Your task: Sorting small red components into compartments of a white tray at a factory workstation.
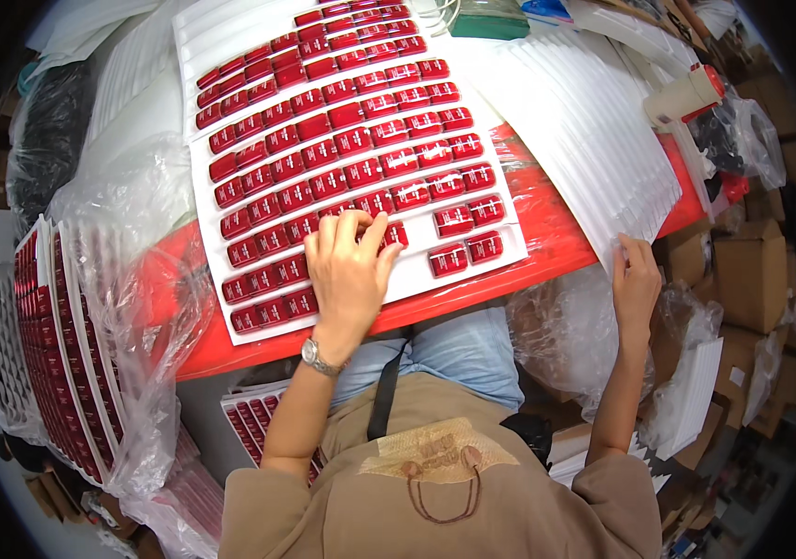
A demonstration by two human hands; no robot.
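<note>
Red blocks (pixel 342 144), small glossy rectangles, lie in slanting rows on a white sheet (pixel 473 265) that covers most of the red desk (pixel 556 247). The sheet is nearly full; its only bare patches sit at 5 o'clock, beside 4 loose-standing blocks, and along its near edge. A fanned stack of white strips (pixel 594 140) spreads at 2 o'clock from the sheet, reaching the desk's right edge. More filled sheets stand in a clear bag (pixel 90 317) at 9 o'clock.

Left hand (pixel 349 270) rests flat, fingers spread, on the blocks of the lower rows, pressing rather than gripping, as far as the view tells. Right hand (pixel 636 279), well apart at 3 o'clock, touches the near end of the strip stack with open fingers, holding nothing.

My judgement: the filling or seating of the last rows is in hand. A next move would call for keeping the sheet still and the rows aligned.
</note>
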